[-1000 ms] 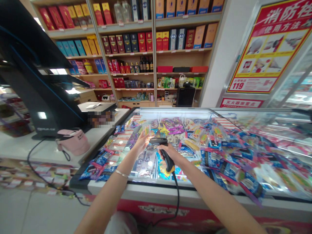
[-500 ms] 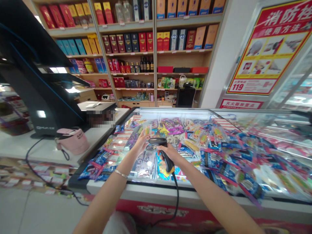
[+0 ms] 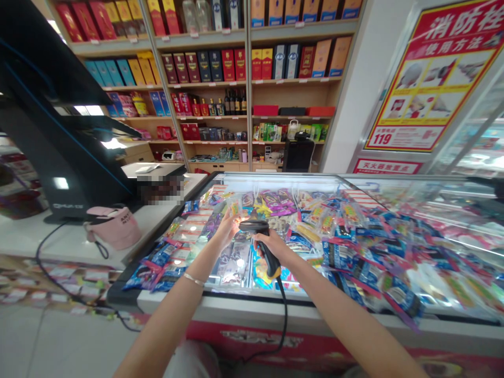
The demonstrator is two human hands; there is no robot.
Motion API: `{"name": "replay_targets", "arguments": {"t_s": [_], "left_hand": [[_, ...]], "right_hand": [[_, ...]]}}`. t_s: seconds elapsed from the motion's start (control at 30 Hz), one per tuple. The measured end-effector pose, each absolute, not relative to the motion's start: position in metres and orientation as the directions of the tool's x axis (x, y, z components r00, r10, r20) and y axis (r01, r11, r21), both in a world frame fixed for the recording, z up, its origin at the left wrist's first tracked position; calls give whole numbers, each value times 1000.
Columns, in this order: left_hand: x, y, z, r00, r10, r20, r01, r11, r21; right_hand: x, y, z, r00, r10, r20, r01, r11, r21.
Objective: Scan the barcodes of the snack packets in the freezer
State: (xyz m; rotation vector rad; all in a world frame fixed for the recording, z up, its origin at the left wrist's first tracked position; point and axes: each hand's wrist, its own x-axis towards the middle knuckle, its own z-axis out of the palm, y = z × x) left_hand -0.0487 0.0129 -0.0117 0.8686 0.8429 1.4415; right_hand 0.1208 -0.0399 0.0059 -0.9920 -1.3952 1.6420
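My right hand is wrapped round the grip of a black and yellow barcode scanner, its head pointing left. From the handle a black cable hangs down over the freezer's front edge. Just left of the scanner head, my left hand pinches a small clear wrapped packet with yellow-green print. A reddish glow falls on the fingers and the packet. Both hands are above the chest freezer, over many wrapped ice creams.
Blue-wrapped packets are heaped on the freezer's right side. On the counter at left stand a black checkout terminal and a pink cup holder. Shelves of boxed bottles line the back wall, beside a red poster.
A reddish light has come on between the scanner head and my left hand. My hands keep nearly the same place, and the view has shifted slightly.
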Motion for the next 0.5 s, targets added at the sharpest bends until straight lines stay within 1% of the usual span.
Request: {"name": "replay_targets", "arguments": {"t_s": [0.17, 0.33, 0.5], "left_hand": [[-52, 16, -12, -53, 997, 54, -451, -72, 890], [-56, 17, -14, -44, 995, 89, -471, -99, 877], [-59, 15, -15, -44, 996, 78, -425, -90, 901]], "right_hand": [[122, -42, 11, -418, 905, -82, -50, -114, -992], [123, -44, 14, -420, 903, -88, -22, -107, -994], [123, -42, 11, -420, 904, -75, -8, -86, -996]]}}
